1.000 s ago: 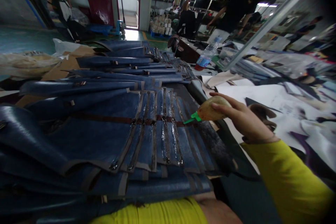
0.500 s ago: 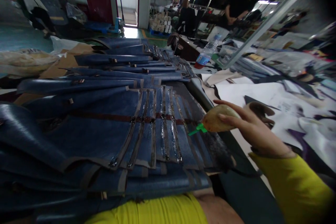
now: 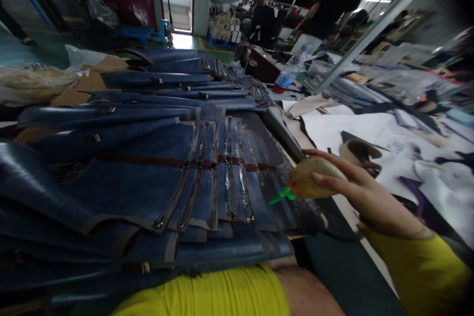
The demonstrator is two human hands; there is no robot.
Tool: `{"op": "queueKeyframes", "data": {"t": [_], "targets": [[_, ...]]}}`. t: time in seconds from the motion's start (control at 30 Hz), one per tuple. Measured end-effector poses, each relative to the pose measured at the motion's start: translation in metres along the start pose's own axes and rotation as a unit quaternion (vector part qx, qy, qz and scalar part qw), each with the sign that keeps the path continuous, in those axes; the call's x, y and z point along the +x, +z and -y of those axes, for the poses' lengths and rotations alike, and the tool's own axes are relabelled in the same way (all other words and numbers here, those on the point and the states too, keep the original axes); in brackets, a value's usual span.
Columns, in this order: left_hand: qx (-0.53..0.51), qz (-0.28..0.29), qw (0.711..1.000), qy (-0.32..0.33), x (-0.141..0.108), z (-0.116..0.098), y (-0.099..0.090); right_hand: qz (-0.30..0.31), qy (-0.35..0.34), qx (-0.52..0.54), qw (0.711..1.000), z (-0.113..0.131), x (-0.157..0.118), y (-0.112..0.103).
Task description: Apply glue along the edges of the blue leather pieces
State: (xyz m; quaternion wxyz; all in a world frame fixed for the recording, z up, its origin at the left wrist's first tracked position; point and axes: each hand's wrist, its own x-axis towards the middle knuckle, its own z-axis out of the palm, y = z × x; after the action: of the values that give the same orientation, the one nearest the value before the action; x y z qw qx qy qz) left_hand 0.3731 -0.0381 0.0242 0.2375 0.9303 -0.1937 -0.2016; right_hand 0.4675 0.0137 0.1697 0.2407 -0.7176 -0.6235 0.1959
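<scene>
Squeeze bottle [image 3: 316, 177], one, rounded, yellowish and stained, with a green nozzle [image 3: 282, 195]: I log it in the grasp of the right hand [image 3: 365, 190], thumb and fingers around its body, the nozzle aimed left and slightly down over the blue panels [image 3: 137, 192]; whether its tip touches them I cannot tell. Left hand [image 3: 309, 289], one, below the right at the bottom edge of my view, fingers out of sight; I cannot tell whether it is clenched, released or grasping. Blue panels, several, overlapping like steps, left of the right hand and beyond the left sleeve [image 3: 207, 291]; grey edge strips, some bearing dark glossy lines, and a brown band [image 3: 148, 160] running across toward the nozzle. More blue pieces [image 3: 159, 101], folded, farther out, small tan tabs on some. White sheets [image 3: 326, 138], spread beyond the right hand and to its right, with a curled brown piece [image 3: 361, 155] just past the knuckles. Drink bottle [image 3: 291, 71], one, clear, blue label, red near its base, tilted, well beyond the right hand. Metal pole [image 3: 377, 24], one, slanting, also beyond that hand. Cardboard [image 3: 79, 90] and a plastic bag [image 3: 37, 84], far to the left of both hands. Person in a dark top [image 3: 326, 10], one, standing in the background.
</scene>
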Motion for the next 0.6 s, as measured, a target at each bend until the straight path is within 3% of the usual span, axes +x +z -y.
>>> {"op": "queueKeyframes", "data": {"t": [0.17, 0.43, 0.6], "targets": [[0.023, -0.026, 0.999, 0.001, 0.003, 0.001, 0.004, -0.06, -0.022, -0.003, 0.998, -0.001, 0.0, 0.008], [0.034, -0.026, 0.999, 0.015, 0.001, -0.001, 0.004, 0.024, 0.04, 0.025, 0.999, 0.004, -0.018, 0.002], [0.028, -0.044, 0.999, 0.008, 0.003, 0.0, 0.007, 0.007, 0.046, 0.04, 0.998, 0.003, -0.024, 0.001]]}}
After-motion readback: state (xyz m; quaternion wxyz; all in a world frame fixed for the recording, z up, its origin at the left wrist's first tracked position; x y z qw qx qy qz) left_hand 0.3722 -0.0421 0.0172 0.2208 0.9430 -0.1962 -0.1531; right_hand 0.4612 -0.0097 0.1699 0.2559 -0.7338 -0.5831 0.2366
